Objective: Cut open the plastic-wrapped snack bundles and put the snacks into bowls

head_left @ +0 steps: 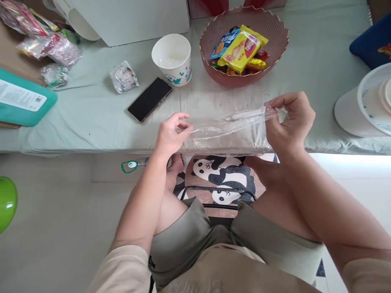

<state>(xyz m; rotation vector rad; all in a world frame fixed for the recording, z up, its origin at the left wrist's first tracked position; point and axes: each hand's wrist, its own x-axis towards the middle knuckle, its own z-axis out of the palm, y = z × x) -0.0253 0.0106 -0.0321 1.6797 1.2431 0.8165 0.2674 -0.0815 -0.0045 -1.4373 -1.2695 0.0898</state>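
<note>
Hands apart: left hand (pixel 171 134) and right hand (pixel 290 122) each pinch one end of clear plastic wrapper (pixel 232 124), stretched above near edge of tabletop (pixel 91 114), at 6 o'clock from snack bowl (pixel 275 24). Wrapper likely feather-light, limp, slick, easily torn; fingertip grip at ends suits. Thin white item inside unidentifiable; film outline nearly lost against cloth.

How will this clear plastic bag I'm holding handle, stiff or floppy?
Probably floppy: the bag sags and wrinkles between the left hand and the right hand. Likely very light, since fingertip pinches at its ends seem enough to hold it up. Its film looks thin and glossy, so it may slip from a loose pinch.
</note>
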